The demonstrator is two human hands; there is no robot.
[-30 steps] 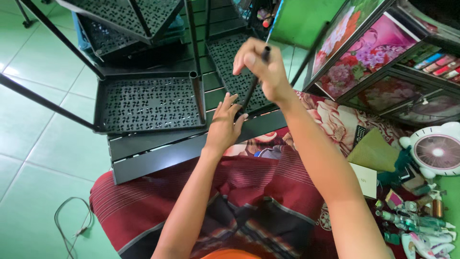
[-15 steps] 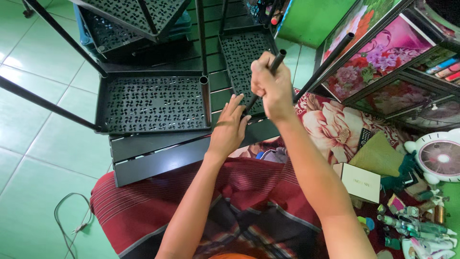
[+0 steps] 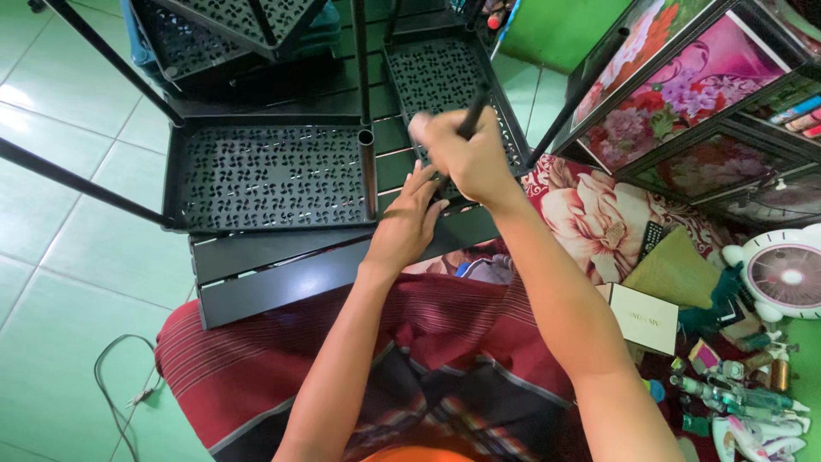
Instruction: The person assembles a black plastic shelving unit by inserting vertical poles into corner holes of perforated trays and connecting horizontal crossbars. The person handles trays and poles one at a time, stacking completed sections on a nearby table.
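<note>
A thin black rod [image 3: 473,113] is clamped in the fingers of the right hand [image 3: 466,158], its upper end rising above the knuckles and its lower end hidden behind them, over the near edge of a black perforated shelf tray [image 3: 445,73]. Just below, the left hand [image 3: 409,224] is laid with fingers apart and extended — the tips touching the tray's rim beneath the right fist. To the left of both hands a second perforated tray [image 3: 265,175] is seen, with an upright black tube [image 3: 366,171] beside the left fingertips. Flat black panels [image 3: 274,269] lie under the left wrist — across a red striped cloth [image 3: 256,368].
</note>
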